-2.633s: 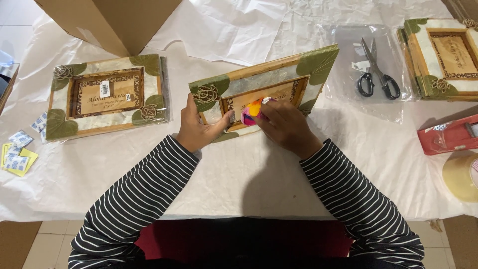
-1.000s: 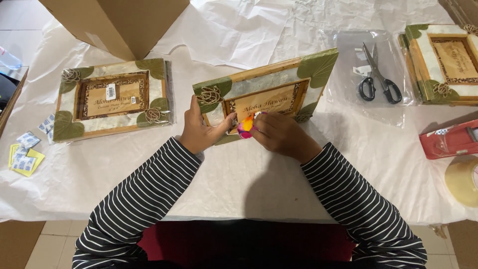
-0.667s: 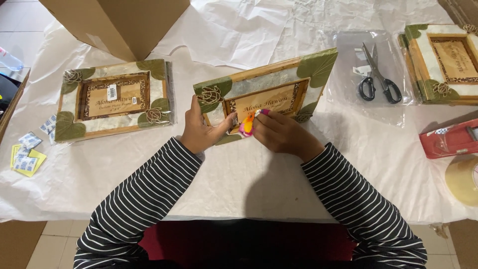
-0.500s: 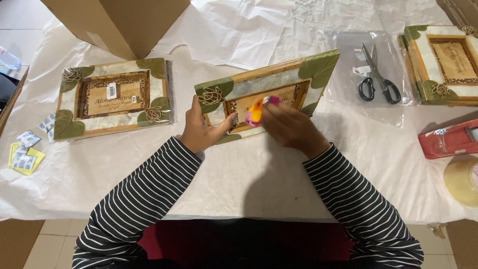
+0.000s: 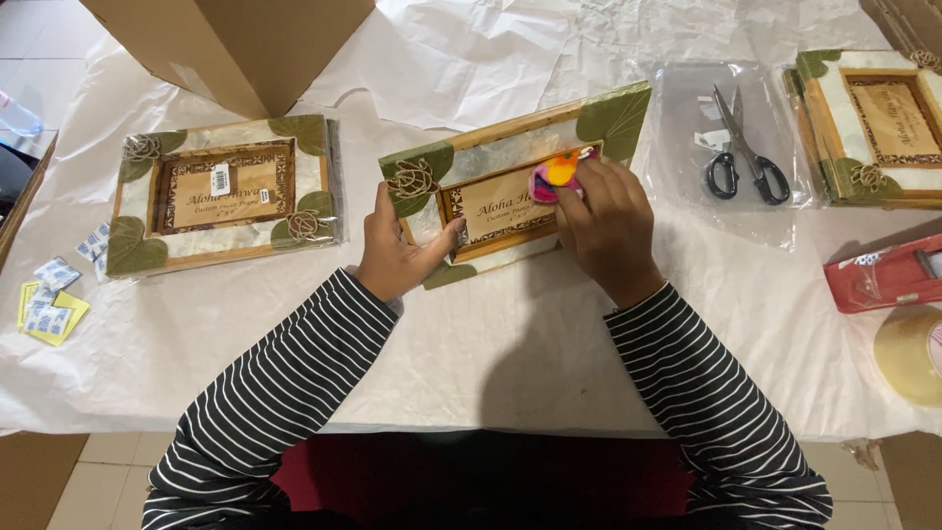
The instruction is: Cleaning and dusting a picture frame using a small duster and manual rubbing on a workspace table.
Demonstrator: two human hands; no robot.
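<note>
A wooden picture frame (image 5: 491, 162) with green leaf corners and carved rosettes lies tilted in the middle of the white-covered table. My left hand (image 5: 392, 253) grips its lower left edge, thumb resting on the frame's front. My right hand (image 5: 608, 221) presses a small pink, orange and yellow cloth (image 5: 552, 175) against the frame's upper right inner part. The cloth is partly hidden under my fingers.
A second matching frame (image 5: 221, 191) in clear wrap lies to the left, a third (image 5: 878, 123) at the far right. Black-handled scissors (image 5: 743, 157) rest on a clear plastic bag. A cardboard box (image 5: 231, 44) stands behind. Small packets (image 5: 49, 294), a red tape dispenser (image 5: 888, 275) and a tape roll (image 5: 913, 355) sit near the edges.
My right hand has slid the coloured cloth from the frame's lower middle edge up and to the right across its front. My left hand has kept its hold on the frame.
</note>
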